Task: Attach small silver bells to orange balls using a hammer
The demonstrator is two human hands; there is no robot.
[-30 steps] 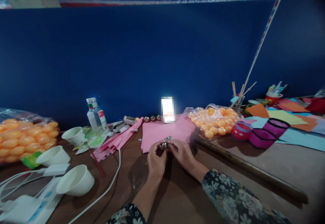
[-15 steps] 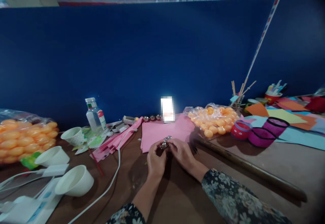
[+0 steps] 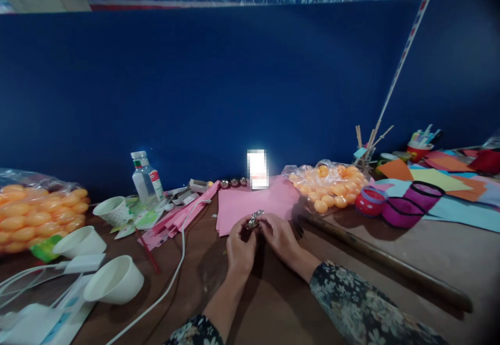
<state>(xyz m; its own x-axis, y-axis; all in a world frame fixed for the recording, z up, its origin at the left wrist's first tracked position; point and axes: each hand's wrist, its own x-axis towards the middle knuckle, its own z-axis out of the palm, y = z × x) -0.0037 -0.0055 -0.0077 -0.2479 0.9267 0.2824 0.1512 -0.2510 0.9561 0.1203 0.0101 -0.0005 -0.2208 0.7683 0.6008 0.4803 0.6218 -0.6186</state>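
Observation:
A small cluster of shiny silver balls [image 3: 253, 222] is held between my two hands, above the near edge of the pink paper sheets [image 3: 258, 199]. My left hand [image 3: 241, 246] has thumb and fingers curled around the cluster from the left. From the right, my right hand [image 3: 278, 234] pinches at its upper side with bent fingers. Fingers partly cover the cluster, so its exact kind and how the balls join are hard to make out. Three similar shiny balls [image 3: 234, 182] sit in a row behind the sheets, beside a bright, blurred-out phone-like shape [image 3: 258, 169].
White cups [image 3: 114, 280], a power strip [image 3: 64, 311] and a white cable [image 3: 182, 254] lie at left, near a plastic bottle [image 3: 146, 181]. Bags of orange balls [image 3: 39, 214] stand left and right. A brown stick [image 3: 390, 256] lies right, below purple mesh holders [image 3: 404, 212].

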